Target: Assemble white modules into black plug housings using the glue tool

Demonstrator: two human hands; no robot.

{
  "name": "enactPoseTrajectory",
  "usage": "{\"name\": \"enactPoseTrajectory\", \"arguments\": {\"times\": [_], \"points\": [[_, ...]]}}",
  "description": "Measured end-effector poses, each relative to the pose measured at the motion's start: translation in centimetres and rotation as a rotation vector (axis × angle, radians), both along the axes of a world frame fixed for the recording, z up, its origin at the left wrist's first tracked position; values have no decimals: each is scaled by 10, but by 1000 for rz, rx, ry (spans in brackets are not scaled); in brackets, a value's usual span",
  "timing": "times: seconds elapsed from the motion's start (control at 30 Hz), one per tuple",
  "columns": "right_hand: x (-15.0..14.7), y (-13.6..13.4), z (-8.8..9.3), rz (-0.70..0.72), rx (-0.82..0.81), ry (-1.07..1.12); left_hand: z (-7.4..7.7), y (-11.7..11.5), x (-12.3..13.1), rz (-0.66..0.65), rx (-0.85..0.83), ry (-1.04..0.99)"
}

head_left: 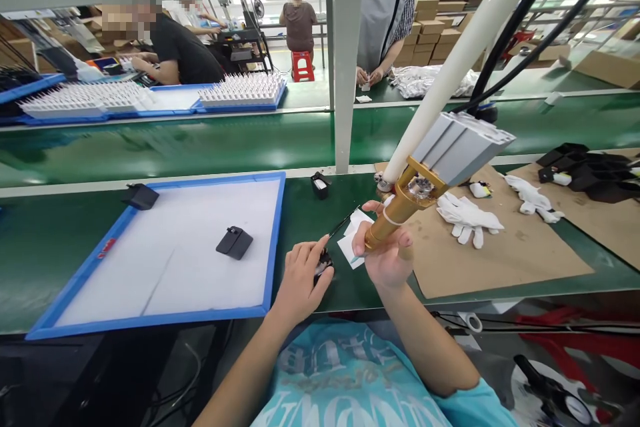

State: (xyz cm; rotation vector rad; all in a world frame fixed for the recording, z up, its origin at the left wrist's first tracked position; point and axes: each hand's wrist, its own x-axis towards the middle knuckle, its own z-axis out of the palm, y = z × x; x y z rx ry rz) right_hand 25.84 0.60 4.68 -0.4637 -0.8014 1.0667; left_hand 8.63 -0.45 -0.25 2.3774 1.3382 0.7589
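My left hand (303, 283) rests on the green bench, with its fingers and thumb closed around a small black part (324, 268) that they partly cover. In my right hand (389, 265) is the gold barrel of a hand tool (395, 217), held at a slant, its ribbed grey metal block rising to the upper right. A small blue tip (355, 259) shows by my right thumb; what it belongs to I cannot make out. Behind my hands lie a white paper sheet (349, 250) and a thin dark stick (344, 220). Farther back stands a black case (320, 185) with a white insert.
On the left, a blue-rimmed white tray (273, 240) carries two black cases (234, 243). White gloves (470, 219) lie on brown cardboard (500, 273) at right. A white pole (450, 60) and black cables slant above. Across the green barrier (240, 140), several people sit or stand.
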Motion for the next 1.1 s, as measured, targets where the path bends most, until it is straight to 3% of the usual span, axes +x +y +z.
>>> {"name": "enactPoseTrajectory", "arguments": {"times": [0.23, 0.5, 0.77, 0.93, 1.1], "points": [[4, 2, -1, 1, 31, 18, 3, -10, -5, -4, 82, 17], [6, 5, -2, -7, 16, 2, -3, -7, 7, 63, -135, -268], [11, 7, -4, -16, 1, -1, 12, 7, -8, -9, -463, -289], [12, 9, -5, -26, 6, -2, 11, 10, -5, -21, -439, -297], [14, 10, -5, -44, -9, -14, -2, 3, 0, -76, -176, -232]]}}
